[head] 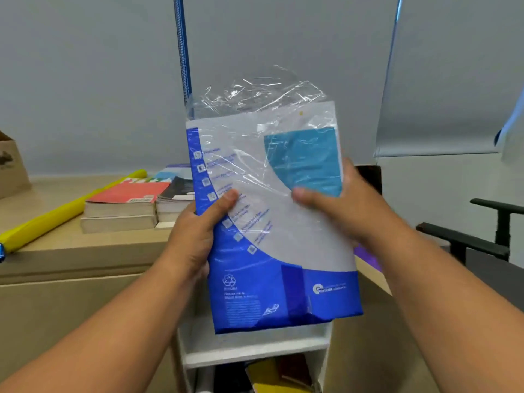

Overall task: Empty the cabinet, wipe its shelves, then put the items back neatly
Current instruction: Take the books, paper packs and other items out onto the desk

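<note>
I hold a blue and white pack of paper (272, 222) in clear plastic wrap upright in front of me, above the small white cabinet (255, 353). My left hand (198, 236) grips its left edge, thumb on the front. My right hand (334, 205) grips its right edge, thumb across the front. The cabinet's upper shelf looks bare under the pack. Its lower compartment holds yellow and dark items (278, 375), partly hidden.
On the beige desk (71, 251) to the left lie stacked books (124, 208), more books (175, 194) behind them, a yellow roll (65, 211) and a brown cardboard box (11, 165). A black office chair (482, 236) stands at right. A blue cord (183, 52) hangs behind the pack.
</note>
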The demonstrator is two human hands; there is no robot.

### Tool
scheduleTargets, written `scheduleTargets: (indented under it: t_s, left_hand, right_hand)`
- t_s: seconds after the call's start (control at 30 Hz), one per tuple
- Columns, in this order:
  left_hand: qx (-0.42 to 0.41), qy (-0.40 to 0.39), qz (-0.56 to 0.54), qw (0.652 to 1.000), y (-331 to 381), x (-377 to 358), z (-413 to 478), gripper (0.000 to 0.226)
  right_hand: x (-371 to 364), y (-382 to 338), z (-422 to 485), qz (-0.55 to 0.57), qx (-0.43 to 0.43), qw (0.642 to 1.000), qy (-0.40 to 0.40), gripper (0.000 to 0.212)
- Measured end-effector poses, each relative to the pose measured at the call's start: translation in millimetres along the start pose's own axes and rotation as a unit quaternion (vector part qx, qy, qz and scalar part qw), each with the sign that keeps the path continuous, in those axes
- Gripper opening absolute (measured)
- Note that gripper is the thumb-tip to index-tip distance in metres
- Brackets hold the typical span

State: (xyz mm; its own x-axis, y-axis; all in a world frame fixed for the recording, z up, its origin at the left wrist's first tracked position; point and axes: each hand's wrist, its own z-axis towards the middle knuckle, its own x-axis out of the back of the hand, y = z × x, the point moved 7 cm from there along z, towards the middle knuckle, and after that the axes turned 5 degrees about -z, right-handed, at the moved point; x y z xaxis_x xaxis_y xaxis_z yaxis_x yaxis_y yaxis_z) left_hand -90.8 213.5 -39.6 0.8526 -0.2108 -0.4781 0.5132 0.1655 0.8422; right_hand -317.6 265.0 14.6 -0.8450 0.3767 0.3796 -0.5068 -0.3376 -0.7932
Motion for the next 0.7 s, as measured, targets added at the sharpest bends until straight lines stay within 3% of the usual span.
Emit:
scheduleTargets:
  t_s: [0.2,0.33,0.4,0.47,0.6,0.7]
  left_hand:
    - [0.077,-0.001,0.011,0.997,-1.5,-30.0,36.8,0.039]
    - [0.077,-0.026,0.008,0.997,11.3,-54.0,62.7,0.034]
    - [0.075,-0.038,0.011,0.996,15.5,-63.7,73.1,0.035]
    - [0.086,-0.046,0.028,0.995,13.6,-71.3,81.3,0.048]
    - [0.122,-0.024,0.073,0.990,-0.7,-76.0,112.3,0.043]
    - [0.176,0.008,0.097,0.979,-21.5,-66.4,138.9,0.032]
  right_hand:
    - [13.1,28.3,16.5,-0.067,0.017,0.995,0.066,0.057]
    - [32.7,-2.7,59.2,-0.194,0.044,0.979,0.041,0.083]
    - [30.9,-17.2,90.7,-0.299,0.073,0.951,0.027,0.079]
    - [24.6,-16.8,123.5,-0.336,0.071,0.939,0.005,0.069]
    - [20.3,20.4,174.4,-0.366,-0.022,0.930,-0.012,0.068]
    - [6.1,56.0,171.5,-0.448,-0.122,0.881,-0.094,0.062]
